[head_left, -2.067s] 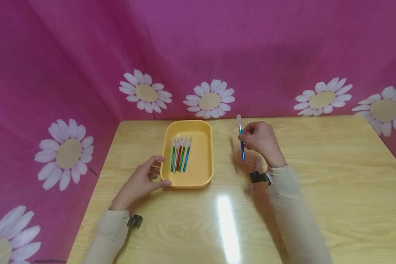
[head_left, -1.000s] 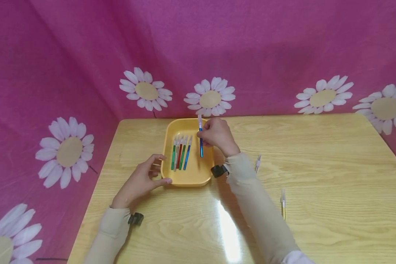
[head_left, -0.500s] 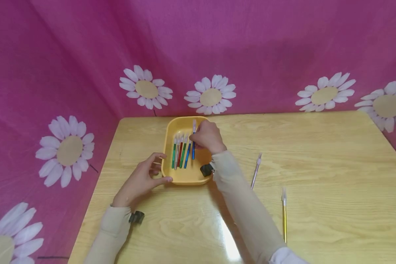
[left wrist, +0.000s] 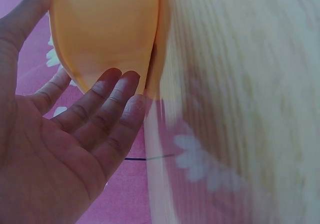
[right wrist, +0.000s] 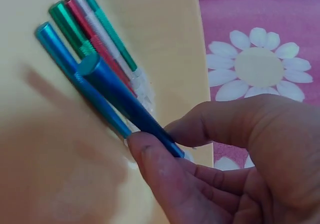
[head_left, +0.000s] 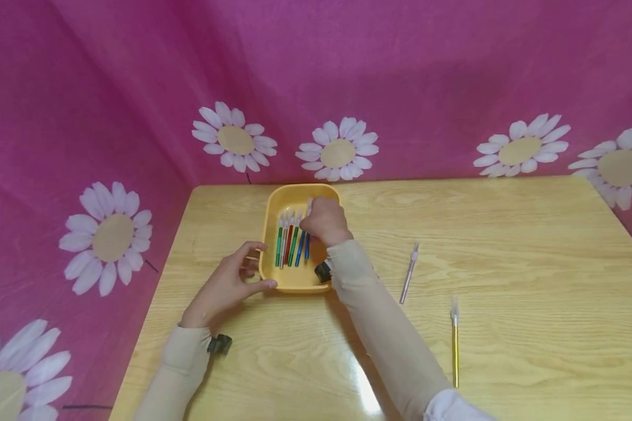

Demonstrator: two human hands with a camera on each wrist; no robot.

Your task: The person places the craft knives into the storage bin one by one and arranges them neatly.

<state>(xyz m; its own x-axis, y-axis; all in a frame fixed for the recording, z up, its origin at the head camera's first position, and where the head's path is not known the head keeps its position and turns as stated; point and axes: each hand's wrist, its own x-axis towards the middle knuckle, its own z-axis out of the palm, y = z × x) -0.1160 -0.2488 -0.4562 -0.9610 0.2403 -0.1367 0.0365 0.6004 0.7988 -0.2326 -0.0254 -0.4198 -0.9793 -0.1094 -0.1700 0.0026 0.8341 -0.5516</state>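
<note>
My right hand (head_left: 327, 222) is over the right half of a yellow tray (head_left: 295, 289). Between thumb and fingers it pinches a blue craft knife (right wrist: 125, 101) near its capped end, as the right wrist view shows. Beside this knife, several others lie side by side in the tray: a second blue craft knife (right wrist: 82, 78), a red one (head_left: 288, 245), a silver one (head_left: 282, 248) and green ones (head_left: 278, 245), their clear caps pointing away from me. My left hand (head_left: 223, 292) rests against the tray's left side, fingers extended along the outer wall and thumb at the near corner.
On the wooden table (head_left: 532, 280), right of the tray, lie a pale metallic craft knife (head_left: 408, 278) and a gold craft knife (head_left: 455, 351). A magenta cloth with daisies (head_left: 426, 88) hangs behind the table and along its left side.
My right hand has carried the blue craft knife leftward from over the table and lowered it into the tray beside the row. My left hand stays against the tray.
</note>
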